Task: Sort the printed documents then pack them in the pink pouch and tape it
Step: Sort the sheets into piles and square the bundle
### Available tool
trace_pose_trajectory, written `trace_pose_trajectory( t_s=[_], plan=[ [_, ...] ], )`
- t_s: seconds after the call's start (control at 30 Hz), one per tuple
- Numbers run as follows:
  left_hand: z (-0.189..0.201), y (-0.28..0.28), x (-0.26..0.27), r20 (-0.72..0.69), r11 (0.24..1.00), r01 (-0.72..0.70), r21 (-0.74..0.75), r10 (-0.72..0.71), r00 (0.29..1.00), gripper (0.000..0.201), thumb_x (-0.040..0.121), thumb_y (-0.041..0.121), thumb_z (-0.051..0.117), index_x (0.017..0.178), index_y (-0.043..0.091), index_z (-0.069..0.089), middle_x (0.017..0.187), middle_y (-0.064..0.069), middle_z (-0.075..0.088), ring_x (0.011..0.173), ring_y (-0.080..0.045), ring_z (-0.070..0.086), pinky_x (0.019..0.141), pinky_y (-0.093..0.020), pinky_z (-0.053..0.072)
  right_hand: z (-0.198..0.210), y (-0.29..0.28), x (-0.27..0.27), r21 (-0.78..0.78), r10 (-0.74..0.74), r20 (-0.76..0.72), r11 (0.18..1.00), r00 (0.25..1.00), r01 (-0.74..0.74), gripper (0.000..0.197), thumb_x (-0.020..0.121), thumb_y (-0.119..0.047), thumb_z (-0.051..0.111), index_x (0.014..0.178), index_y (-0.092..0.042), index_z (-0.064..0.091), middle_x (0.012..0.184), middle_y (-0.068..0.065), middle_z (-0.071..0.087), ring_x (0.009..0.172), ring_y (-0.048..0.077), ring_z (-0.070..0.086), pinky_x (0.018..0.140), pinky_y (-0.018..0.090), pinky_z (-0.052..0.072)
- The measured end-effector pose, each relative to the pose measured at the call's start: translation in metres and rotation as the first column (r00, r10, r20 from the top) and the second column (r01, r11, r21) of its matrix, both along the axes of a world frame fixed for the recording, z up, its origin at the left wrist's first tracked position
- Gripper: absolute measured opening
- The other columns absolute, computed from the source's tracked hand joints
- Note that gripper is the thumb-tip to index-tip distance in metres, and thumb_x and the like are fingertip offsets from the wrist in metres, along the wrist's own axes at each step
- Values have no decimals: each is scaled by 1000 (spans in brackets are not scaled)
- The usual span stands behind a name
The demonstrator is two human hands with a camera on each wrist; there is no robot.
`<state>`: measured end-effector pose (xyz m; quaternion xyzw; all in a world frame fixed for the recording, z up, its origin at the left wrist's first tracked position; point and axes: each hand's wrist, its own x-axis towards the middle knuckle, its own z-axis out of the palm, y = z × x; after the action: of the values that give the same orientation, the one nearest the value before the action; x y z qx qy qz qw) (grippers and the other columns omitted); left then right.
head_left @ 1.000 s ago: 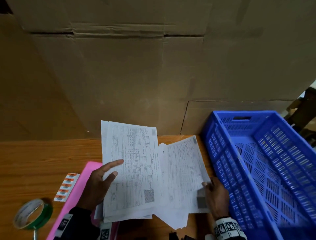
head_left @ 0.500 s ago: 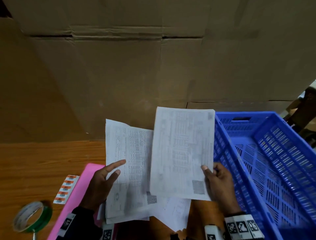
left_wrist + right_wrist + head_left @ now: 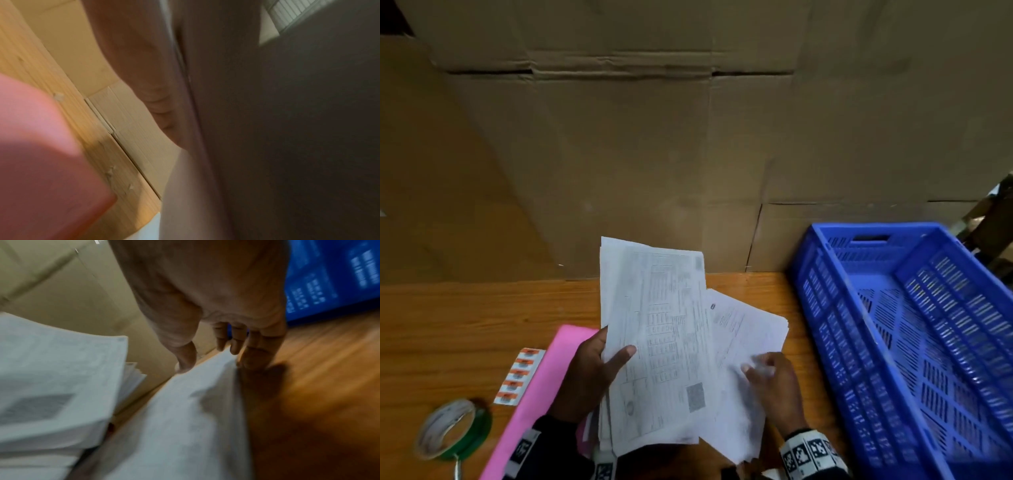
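The left hand (image 3: 592, 373) grasps a stack of printed papers (image 3: 657, 342), thumb on top. The right hand (image 3: 774, 383) pinches the loose sheets (image 3: 743, 342) beside it, above the wooden table (image 3: 465, 318).

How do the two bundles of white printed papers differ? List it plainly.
1. The left-hand paper stack is raised and gripped by the left hand, thumb across its front; the right-side paper pile lies low over the wooden table under the right hand.
2. The left-hand paper stack shows dense tables and a QR code; the right-side paper pile's top sheet looks mostly blank.
Both are loose white sheets.
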<state>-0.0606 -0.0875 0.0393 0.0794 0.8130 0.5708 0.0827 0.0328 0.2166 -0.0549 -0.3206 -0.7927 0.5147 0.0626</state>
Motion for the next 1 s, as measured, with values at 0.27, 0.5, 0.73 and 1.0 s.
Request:
trace_pose_trajectory(
  t_s=[0.27,0.5,0.73,1.0],
  plan=[
    [-4,-15,2,-13,998,-31,49,31,999,35,90,6,64,113,32,58,103,28,70,99,0,67,71,-21,58,-30,9,9,233,-100,263,972,959,38,57,68,-32,87,112,-18,55,103,0,67,101,28,64,84,38,53],
    [-10,-20,1,-36,996,-31,81,34,999,65,71,50,73,131,38,49,118,24,66,110,-5,64,81,-27,57,-19,18,12,173,-175,210,975,962,140,22,76,-12,80,73,-17,59,71,-2,65,74,22,60,78,38,51],
    [-3,-22,-2,-122,1000,10,29,-7,992,91,73,57,71,151,44,25,147,38,33,132,17,34,106,-30,35,24,42,23,223,-209,-97,948,973,226,14,91,-11,69,89,-14,56,84,7,60,85,31,59,76,36,44],
    [-4,-11,-1,-73,988,90,-123,-100,992,36,97,17,58,122,42,65,119,43,57,120,11,52,109,-36,40,98,64,12,-119,-349,-449,936,823,332,10,102,-9,54,104,-14,62,99,4,70,92,21,65,78,33,51]
  ],
)
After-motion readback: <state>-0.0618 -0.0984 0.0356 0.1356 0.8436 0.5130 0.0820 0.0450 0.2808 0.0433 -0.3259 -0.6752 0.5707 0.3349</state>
